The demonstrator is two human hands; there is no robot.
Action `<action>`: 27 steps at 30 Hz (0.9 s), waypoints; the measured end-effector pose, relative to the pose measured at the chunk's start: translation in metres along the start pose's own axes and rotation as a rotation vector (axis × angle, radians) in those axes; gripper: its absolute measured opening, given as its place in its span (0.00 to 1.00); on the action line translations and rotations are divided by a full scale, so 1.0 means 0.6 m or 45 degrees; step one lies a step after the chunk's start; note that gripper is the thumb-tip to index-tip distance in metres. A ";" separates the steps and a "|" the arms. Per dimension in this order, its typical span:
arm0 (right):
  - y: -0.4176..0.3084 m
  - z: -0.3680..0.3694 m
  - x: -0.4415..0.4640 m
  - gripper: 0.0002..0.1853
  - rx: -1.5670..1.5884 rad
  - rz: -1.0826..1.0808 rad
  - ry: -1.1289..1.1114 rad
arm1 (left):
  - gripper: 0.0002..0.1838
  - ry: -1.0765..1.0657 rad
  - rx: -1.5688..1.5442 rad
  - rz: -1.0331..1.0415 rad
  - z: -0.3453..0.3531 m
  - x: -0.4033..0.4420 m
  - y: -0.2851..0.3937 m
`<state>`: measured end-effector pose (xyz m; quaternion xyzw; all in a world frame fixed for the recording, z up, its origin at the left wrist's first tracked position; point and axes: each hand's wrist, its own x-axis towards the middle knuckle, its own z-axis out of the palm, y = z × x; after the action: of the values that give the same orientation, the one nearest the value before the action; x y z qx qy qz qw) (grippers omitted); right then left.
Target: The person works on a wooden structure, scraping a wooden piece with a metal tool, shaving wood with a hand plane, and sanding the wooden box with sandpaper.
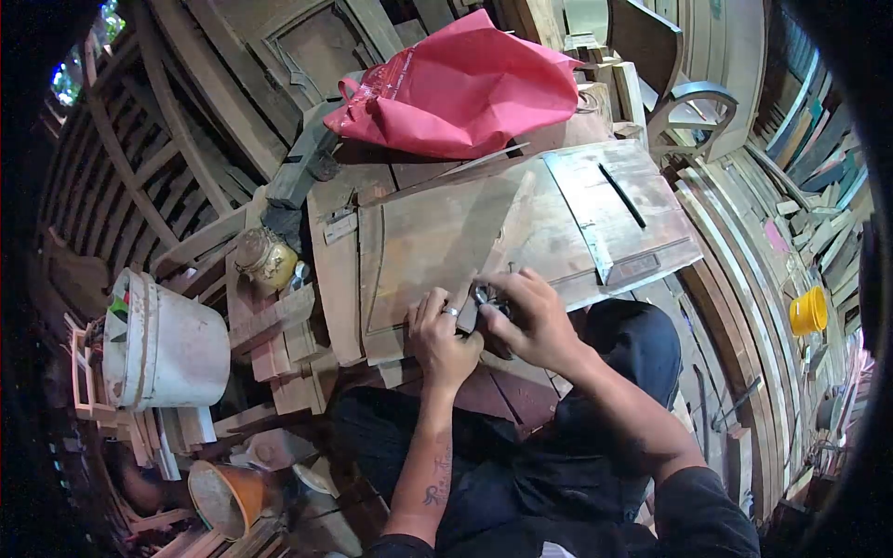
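Note:
My left hand (442, 339), with a ring on one finger, is closed around a small greyish metal piece (468, 318) at the near edge of the wooden board (428, 242). My right hand (538, 316) is just to its right, thumb and fingers bent around the dark, rounded part of what looks like the same metal object. Fingers cover much of it, so its kind is unclear. Beyond the hands, a thin pale wood strip (510, 223) lies slanted on the board. Farther right are a shiny flat metal sheet (581, 219) and a slim black bar (621, 195).
A pink bag (465, 88) lies behind the board. To the left stand a white bucket (181, 344), a glass jar (265, 259) and an orange bucket (228, 500). Long planks (744, 344) run along the right, near a yellow container (808, 311). Wooden frames lean at back left.

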<state>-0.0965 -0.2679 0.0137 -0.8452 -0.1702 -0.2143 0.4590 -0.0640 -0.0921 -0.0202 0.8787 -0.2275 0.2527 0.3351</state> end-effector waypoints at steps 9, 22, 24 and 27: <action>-0.009 -0.003 -0.003 0.25 0.044 -0.062 -0.059 | 0.34 -0.040 -0.026 0.032 -0.011 0.001 0.004; -0.005 -0.012 0.006 0.22 -0.008 0.025 -0.046 | 0.36 -0.060 -0.021 -0.005 -0.010 0.002 0.004; -0.011 -0.008 0.006 0.23 -0.026 0.004 -0.009 | 0.32 -0.062 -0.007 -0.010 -0.007 0.003 0.005; -0.011 -0.001 -0.007 0.25 -0.005 -0.051 -0.105 | 0.23 -0.024 -0.028 0.005 -0.008 0.002 0.005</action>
<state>-0.1035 -0.2657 0.0164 -0.8508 -0.2053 -0.1886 0.4455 -0.0660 -0.0907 -0.0149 0.8769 -0.2350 0.2424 0.3420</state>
